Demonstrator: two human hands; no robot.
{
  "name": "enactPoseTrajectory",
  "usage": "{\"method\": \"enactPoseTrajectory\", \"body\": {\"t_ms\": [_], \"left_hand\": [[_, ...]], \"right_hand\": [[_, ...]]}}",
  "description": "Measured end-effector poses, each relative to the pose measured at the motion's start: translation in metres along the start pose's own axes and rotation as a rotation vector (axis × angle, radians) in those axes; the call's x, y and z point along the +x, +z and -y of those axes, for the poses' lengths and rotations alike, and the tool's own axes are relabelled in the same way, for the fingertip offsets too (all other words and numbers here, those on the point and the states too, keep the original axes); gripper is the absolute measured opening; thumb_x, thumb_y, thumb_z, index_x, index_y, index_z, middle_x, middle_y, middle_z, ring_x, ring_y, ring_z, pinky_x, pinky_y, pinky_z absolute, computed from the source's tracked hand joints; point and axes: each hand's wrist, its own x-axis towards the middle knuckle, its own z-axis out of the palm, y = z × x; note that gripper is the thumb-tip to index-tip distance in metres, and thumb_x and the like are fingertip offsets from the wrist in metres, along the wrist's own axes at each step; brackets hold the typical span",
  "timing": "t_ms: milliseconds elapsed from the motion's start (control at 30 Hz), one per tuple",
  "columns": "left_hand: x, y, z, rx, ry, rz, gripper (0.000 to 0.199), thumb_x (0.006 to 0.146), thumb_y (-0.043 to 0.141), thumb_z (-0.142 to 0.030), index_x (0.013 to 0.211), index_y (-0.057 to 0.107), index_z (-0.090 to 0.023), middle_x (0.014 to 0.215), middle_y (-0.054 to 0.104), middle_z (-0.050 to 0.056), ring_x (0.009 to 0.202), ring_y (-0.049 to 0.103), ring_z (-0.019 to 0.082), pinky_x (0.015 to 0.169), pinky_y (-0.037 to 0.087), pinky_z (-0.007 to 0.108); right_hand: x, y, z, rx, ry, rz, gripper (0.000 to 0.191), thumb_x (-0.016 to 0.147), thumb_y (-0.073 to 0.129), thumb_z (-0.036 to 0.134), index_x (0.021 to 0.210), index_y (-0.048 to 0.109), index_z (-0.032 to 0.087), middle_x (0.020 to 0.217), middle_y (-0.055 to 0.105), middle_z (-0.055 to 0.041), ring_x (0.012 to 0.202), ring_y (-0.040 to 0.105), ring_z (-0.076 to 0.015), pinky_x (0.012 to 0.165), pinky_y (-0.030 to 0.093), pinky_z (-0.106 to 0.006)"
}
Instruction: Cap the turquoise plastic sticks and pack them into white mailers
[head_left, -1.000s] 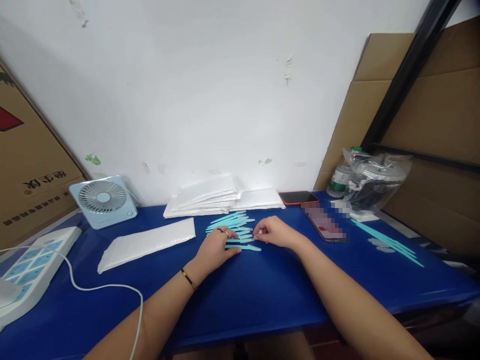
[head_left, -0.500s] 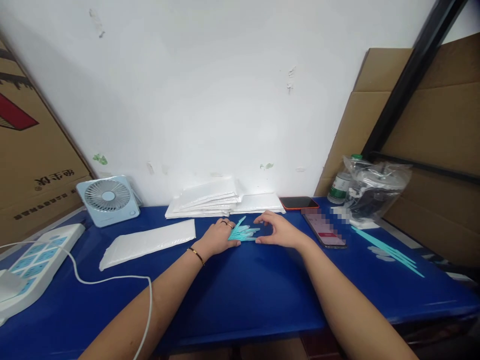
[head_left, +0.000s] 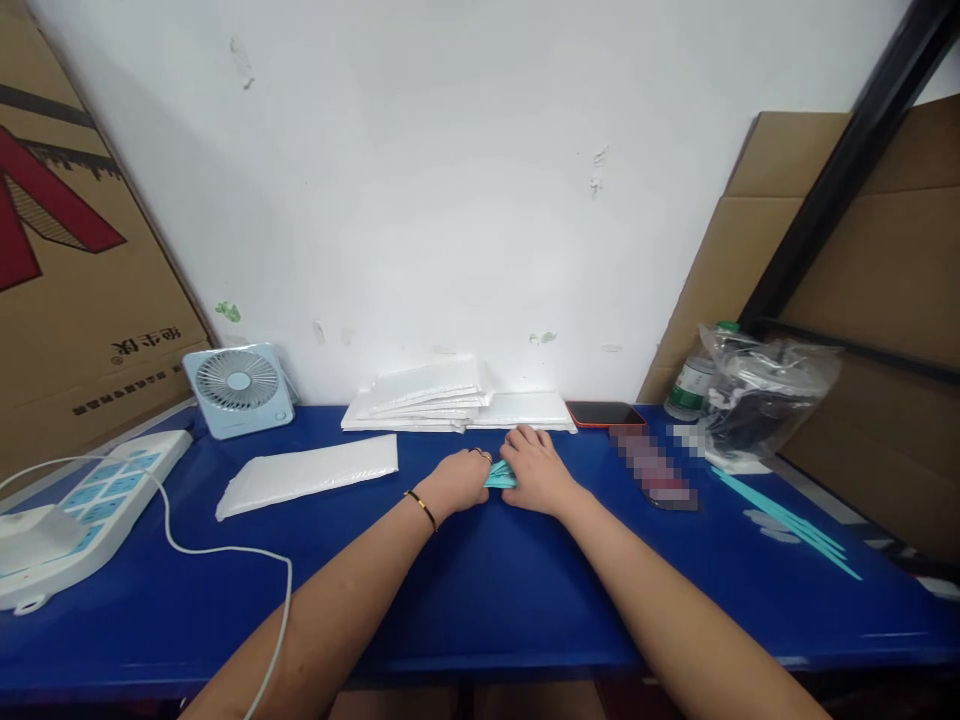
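Low over the middle of the blue table (head_left: 525,590), my left hand (head_left: 459,482) is closed round the left end of a bundle of teal strips (head_left: 500,475). My right hand (head_left: 538,472) has its fingers wrapped over the right end of the same bundle. Only a short stretch of teal shows between the two hands. Behind them lies a stack of white packets (head_left: 424,395). One more white packet (head_left: 311,474) lies flat to the left of my left hand. Several long teal strips (head_left: 787,515) rest at the right of the table.
A light blue fan (head_left: 240,390) and a white power strip (head_left: 101,505) stand at the left, with a white cable (head_left: 225,549) crossing my left forearm. An orange-edged phone (head_left: 606,414), a second phone (head_left: 656,470), a bottle (head_left: 688,388) and a clear plastic bag (head_left: 772,400) are at the right.
My right hand has moved left and closed over the right end of the teal bundle, where it was apart with fingers spread. The view has shifted slightly.
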Motion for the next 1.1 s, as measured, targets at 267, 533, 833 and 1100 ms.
{"method": "enactPoseTrajectory", "body": {"t_ms": [267,533,833,1100], "left_hand": [[-0.004,0.004,0.001,-0.046,-0.044,-0.019,0.035,0.072,0.052,-0.014,0.107,0.046,-0.013,0.093,0.064,0.013,0.085,0.064,0.027,0.071,0.049,0.035],[-0.003,0.008,-0.002,-0.267,-0.107,-0.124,0.014,0.072,0.051,-0.023,0.085,0.051,-0.016,0.085,0.063,0.01,0.079,0.063,0.026,0.067,0.046,0.032],[-0.003,-0.007,-0.013,-0.887,0.033,-0.614,0.016,0.079,0.049,-0.021,0.094,0.05,-0.017,0.079,0.06,0.001,0.071,0.057,0.015,0.068,0.045,0.028],[0.0,0.018,-0.009,-1.237,-0.002,-0.649,0.029,0.075,0.06,-0.022,0.102,0.053,-0.013,0.096,0.063,0.008,0.089,0.06,0.02,0.079,0.048,0.033]], "right_hand": [[0.002,0.003,0.002,-0.01,0.006,0.141,0.031,0.07,0.057,0.02,0.102,0.053,0.019,0.093,0.064,-0.0078,0.085,0.056,-0.0245,0.072,0.034,-0.033],[-0.004,-0.035,-0.006,-0.008,-0.046,-0.153,0.038,0.072,0.06,0.018,0.11,0.059,0.023,0.119,0.056,-0.0108,0.115,0.044,-0.0301,0.102,0.02,-0.048],[0.023,-0.102,0.022,0.508,-0.1,-0.509,0.036,0.094,0.035,0.032,0.123,0.054,0.024,0.123,0.058,-0.0064,0.119,0.049,-0.0201,0.1,0.039,-0.037],[0.022,-0.072,0.038,0.684,-0.106,-0.277,0.048,0.086,0.054,0.034,0.133,0.044,0.028,0.135,0.049,-0.0066,0.127,0.041,-0.0242,0.106,0.03,-0.047]]}}
